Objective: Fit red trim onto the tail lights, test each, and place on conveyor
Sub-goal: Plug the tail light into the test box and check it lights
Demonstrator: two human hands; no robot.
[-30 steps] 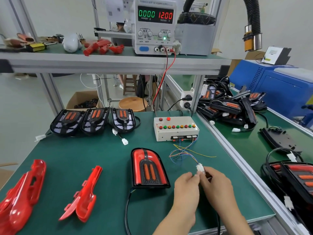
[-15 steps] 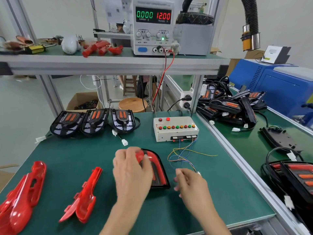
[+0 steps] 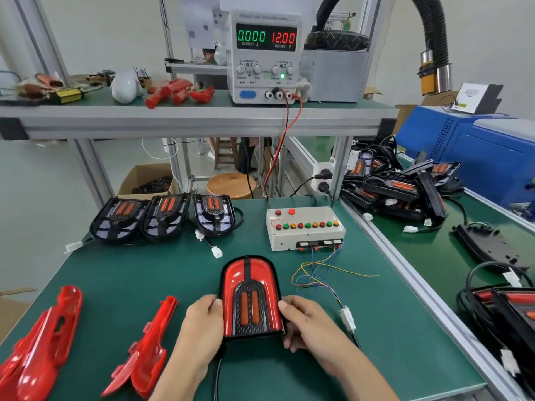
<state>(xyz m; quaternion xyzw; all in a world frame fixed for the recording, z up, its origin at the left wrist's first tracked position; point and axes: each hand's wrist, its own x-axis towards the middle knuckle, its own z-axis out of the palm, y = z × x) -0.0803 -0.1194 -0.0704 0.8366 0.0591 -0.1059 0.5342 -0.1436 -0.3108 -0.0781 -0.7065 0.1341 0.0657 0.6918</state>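
Red-trimmed tail light (image 3: 251, 296) sat on bench near front edge, left hand (image 3: 202, 328) and right hand (image 3: 307, 328) gripping its sides. Risk: trailing cable (image 3: 215, 380) could snag on lift toward conveyor.

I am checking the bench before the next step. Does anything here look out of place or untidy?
Mostly orderly. Both hands, left and right, hold the red-trimmed tail light by its sides. The loose coloured wires from the test box sprawl across the mat, and the tail lights piled on the conveyor lie tangled.
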